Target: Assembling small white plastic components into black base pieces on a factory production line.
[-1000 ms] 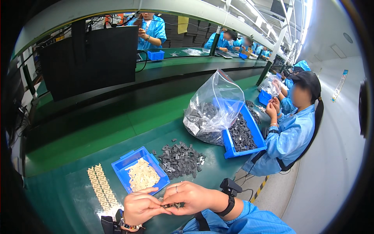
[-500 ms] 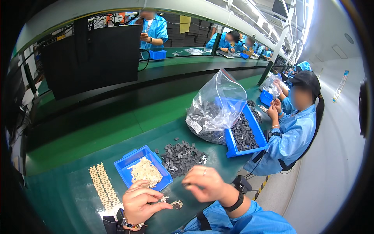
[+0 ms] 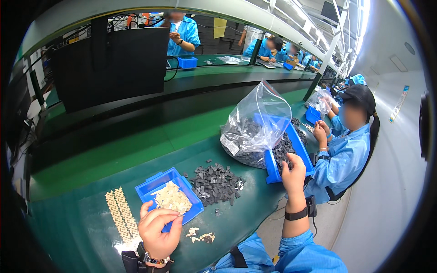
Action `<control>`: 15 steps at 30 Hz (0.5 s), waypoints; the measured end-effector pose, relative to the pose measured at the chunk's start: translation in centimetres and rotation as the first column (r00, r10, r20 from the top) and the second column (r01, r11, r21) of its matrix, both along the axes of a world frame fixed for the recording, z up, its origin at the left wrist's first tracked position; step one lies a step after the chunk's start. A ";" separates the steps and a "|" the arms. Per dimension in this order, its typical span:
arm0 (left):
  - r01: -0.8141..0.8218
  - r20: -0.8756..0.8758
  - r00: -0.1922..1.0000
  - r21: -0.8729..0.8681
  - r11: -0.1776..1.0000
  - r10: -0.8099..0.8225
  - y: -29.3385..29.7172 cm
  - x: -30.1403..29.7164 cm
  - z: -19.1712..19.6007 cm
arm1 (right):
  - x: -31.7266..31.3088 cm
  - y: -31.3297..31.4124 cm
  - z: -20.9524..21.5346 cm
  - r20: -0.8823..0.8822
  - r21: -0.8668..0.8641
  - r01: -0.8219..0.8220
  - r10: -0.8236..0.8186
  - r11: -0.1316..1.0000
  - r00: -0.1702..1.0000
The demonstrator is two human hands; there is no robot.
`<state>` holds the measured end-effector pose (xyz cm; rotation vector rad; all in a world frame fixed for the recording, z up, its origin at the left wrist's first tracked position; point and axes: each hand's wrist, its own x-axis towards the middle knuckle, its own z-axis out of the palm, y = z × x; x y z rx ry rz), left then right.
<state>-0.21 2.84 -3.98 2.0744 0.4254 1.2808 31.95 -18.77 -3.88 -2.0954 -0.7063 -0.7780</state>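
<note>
Apparently midway: dark grey plastic pieces [image 3: 215, 184] remain heaped; right hand [image 3: 295, 175], loosely open, at well-stocked blue bin [image 3: 272, 170]; left hand [image 3: 158, 230] curled by smaller blue tray [image 3: 195, 210], grip indiscernible.

The green table [image 3: 68, 223] carries beige strips [image 3: 117, 216], a blue tray [image 3: 195, 209], heaped dark pieces [image 3: 216, 184] and a clear bag [image 3: 248, 136].
</note>
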 end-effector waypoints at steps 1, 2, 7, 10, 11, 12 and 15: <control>-0.023 -0.002 1.000 -0.017 1.000 0.023 0.0 0.0 0.0 | -0.1 -0.1 -0.5 0.058 -0.074 0.019 -0.015 0.997 0.998; -0.026 -0.004 1.000 -0.016 1.000 0.026 0.0 0.0 0.0 | -0.2 -0.1 -0.7 0.117 -0.146 0.045 -0.027 0.988 0.993; -0.047 -0.010 0.999 -0.038 0.998 0.046 0.0 0.3 0.2 | -4.7 2.3 2.3 -0.123 0.113 -0.303 0.316 0.946 0.941; -0.096 -0.023 0.995 -0.048 0.994 0.095 0.2 -0.1 0.1 | -9.9 4.5 6.7 -0.157 0.344 -0.765 0.837 0.544 0.525; -0.099 -0.031 0.995 -0.040 0.994 0.097 0.2 0.1 0.0 | -12.1 4.4 9.1 -0.166 0.399 -0.857 0.945 0.325 0.282; -0.116 -0.023 0.993 -0.046 0.992 0.115 0.4 -0.2 -0.4 | -14.5 4.8 10.8 -0.151 0.567 -0.816 0.988 0.110 0.029; -0.113 -0.014 0.994 -0.050 0.992 0.113 0.3 0.4 -0.2 | -20.2 4.2 15.3 0.087 0.873 -0.409 0.911 -0.265 -0.404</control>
